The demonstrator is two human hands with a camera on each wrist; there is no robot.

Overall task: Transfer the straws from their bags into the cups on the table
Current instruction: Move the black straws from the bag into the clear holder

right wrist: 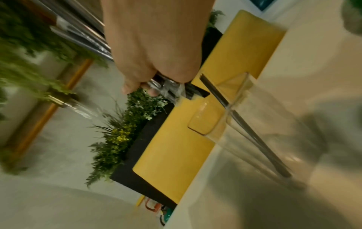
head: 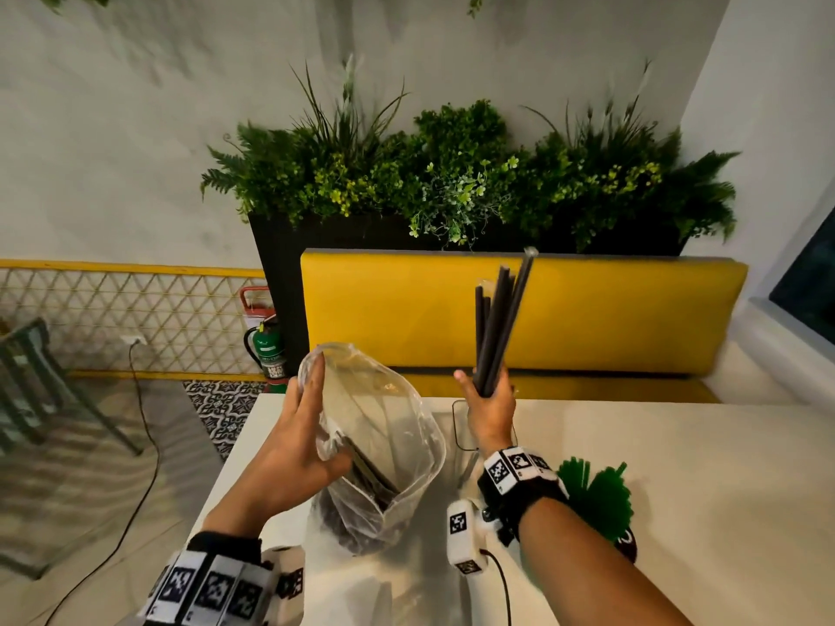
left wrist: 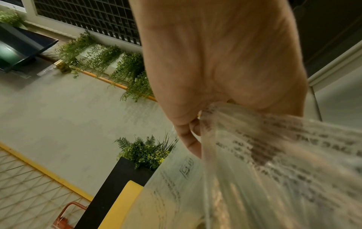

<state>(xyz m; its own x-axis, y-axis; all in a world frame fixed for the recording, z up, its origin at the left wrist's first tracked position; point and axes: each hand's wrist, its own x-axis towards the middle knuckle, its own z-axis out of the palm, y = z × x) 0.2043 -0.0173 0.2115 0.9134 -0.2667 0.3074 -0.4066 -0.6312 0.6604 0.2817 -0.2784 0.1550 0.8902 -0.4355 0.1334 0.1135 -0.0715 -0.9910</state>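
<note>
My left hand (head: 293, 445) pinches the near wall of a clear plastic bag (head: 393, 440) that stands open on the white table (head: 700, 467); dark straws (head: 368, 476) lie inside it. In the left wrist view the left hand (left wrist: 215, 62) grips the printed bag (left wrist: 274, 162) between thumb and fingers. Raised above the table, my right hand (head: 490, 413) grips a bundle of black straws (head: 499, 323), upright. Just behind and below it stands a clear cup (head: 457, 426). The right wrist view shows the right hand (right wrist: 156, 46), the bundle (right wrist: 86, 40) and the clear cup (right wrist: 215, 124) with one black straw (right wrist: 246, 130) in it.
Green straws (head: 596, 494) fan out of a dark cup (head: 626, 542) at the right, close under my right forearm. A yellow bench (head: 519, 309) and a black planter (head: 280, 273) of greenery stand beyond the table. A chair (head: 31, 377) and a cable lie on the floor to the left.
</note>
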